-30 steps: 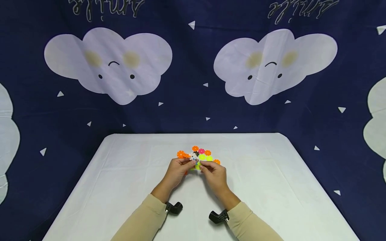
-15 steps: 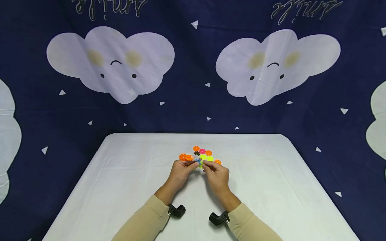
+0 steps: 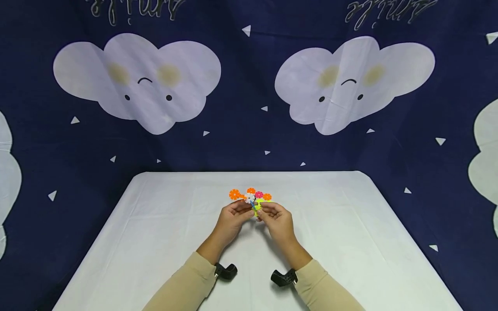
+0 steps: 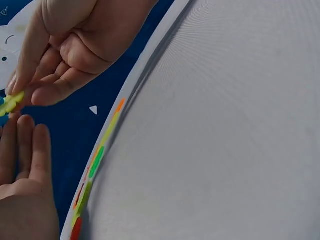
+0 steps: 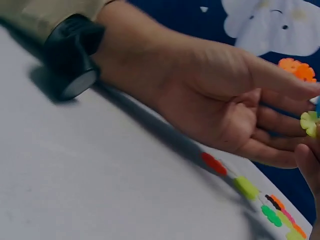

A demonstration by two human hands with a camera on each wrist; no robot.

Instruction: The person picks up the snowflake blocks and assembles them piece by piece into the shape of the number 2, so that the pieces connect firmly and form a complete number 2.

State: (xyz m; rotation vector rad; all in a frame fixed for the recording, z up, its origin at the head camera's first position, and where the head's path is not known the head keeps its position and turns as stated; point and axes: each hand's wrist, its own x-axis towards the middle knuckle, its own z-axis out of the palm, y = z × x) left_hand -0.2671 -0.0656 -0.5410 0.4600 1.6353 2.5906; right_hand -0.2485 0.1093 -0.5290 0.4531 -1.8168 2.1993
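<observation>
Both hands meet over the far middle of the table around small notched plastic discs. My left hand (image 3: pixel 232 217) holds a joined group, with orange discs (image 3: pixel 234 194), a white disc (image 3: pixel 249 198) and a blue disc (image 3: pixel 252 204) showing. My right hand (image 3: pixel 278 219) pinches a yellow-green disc (image 4: pixel 11 102) between thumb and fingers, right against the blue one. In the right wrist view this yellow-green disc (image 5: pixel 310 123) shows near the right edge, with orange discs (image 5: pixel 296 69) above it. The fingertips hide part of the group.
Behind the hands more discs lie on the white table (image 3: pixel 186 242): an orange disc (image 3: pixel 267 197), a pink disc (image 3: pixel 259 195) and others. The right wrist view shows a red disc (image 5: pixel 214 163) and a green disc (image 5: pixel 271 215). A blue cloud-print cloth (image 3: pixel 249 86) hangs beyond.
Both hands have risen slightly. The held group has tilted, so the white disc faces the head camera more fully. The right hand now covers the orange disc seen at far right before.
</observation>
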